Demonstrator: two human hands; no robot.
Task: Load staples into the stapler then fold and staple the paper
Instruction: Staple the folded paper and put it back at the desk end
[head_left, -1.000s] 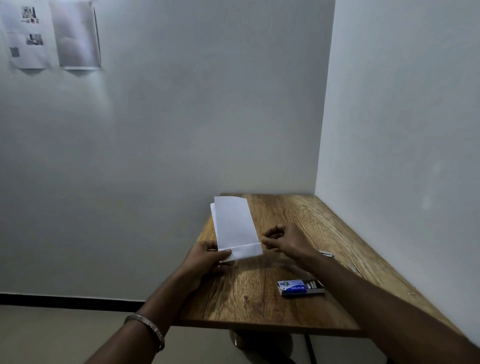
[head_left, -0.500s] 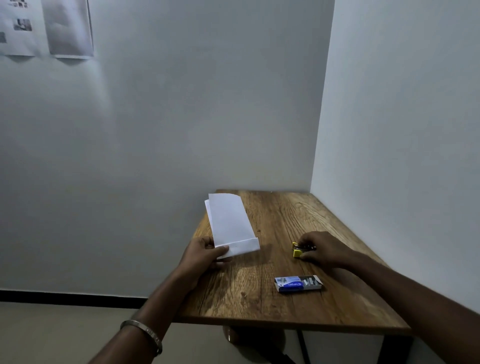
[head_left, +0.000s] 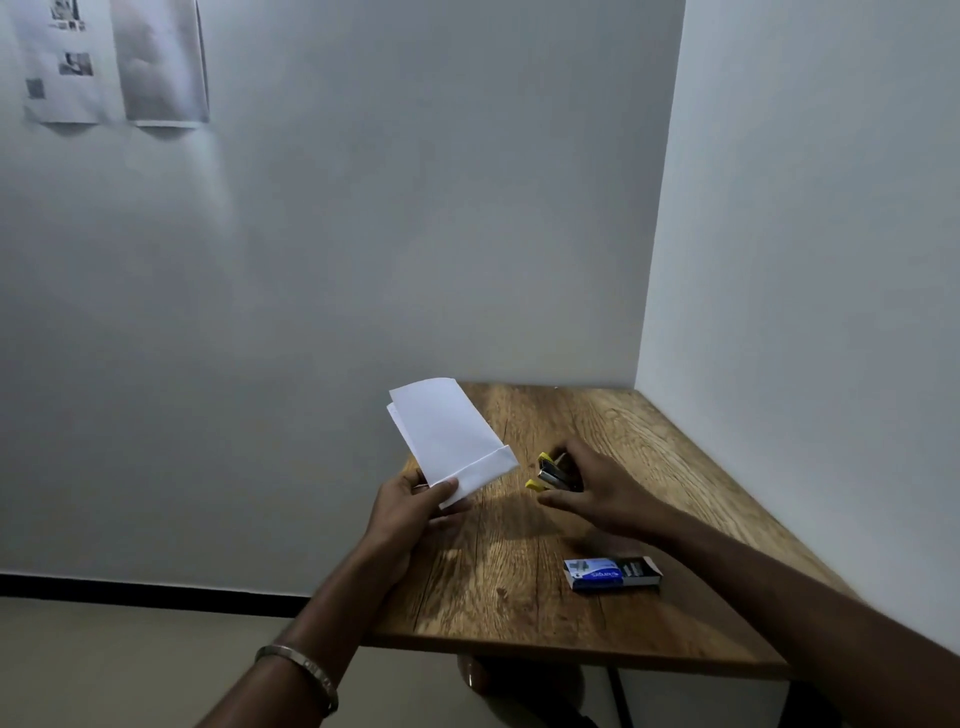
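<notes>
A white folded paper (head_left: 447, 436), its near end turned up in a narrow flap, is lifted off the wooden table (head_left: 519, 597) and tilts up to the left. My left hand (head_left: 415, 506) pinches its near corner between thumb and fingers. A small yellow and black stapler (head_left: 551, 473) is held just right of the paper's flap, in the fingers of my right hand (head_left: 602, 493), jaws toward the paper. A blue box of staples (head_left: 612, 573) lies open on the table near my right forearm.
The table sits in a corner, with white walls behind it and to its right. Printed sheets (head_left: 111, 62) hang on the back wall at the upper left. The floor lies beyond the table's left and near edges.
My right hand went right to the stapler, picked it up and brought it back toward the paper. My left hand lifted the paper off the table.
</notes>
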